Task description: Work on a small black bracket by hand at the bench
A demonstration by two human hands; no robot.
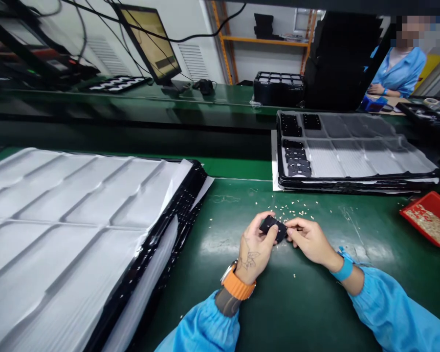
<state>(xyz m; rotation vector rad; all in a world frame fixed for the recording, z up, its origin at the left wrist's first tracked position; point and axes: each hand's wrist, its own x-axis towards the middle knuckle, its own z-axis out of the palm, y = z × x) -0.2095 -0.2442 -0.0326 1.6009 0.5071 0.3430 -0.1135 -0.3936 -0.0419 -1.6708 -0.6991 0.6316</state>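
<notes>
Between the thumb and fingers of my left hand [255, 247] is a small flat black part [273, 229], held a little above the green worktop [234, 298]. My right hand [310, 239] is closed in a pinch at the right edge of that part. Whatever its fingertips hold, if anything, is too small to make out. Many tiny pale pieces [292, 213] lie scattered on the worktop just beyond both hands.
A stack of trays lined with white sheets [84, 188] fills the left side. At back right, another tray stack [355, 183] carries several black parts [296, 159]. A red scoop-like tray [430, 220] of pale pieces sits right. Behind are a monitor [152, 44] and a person [403, 68] in blue.
</notes>
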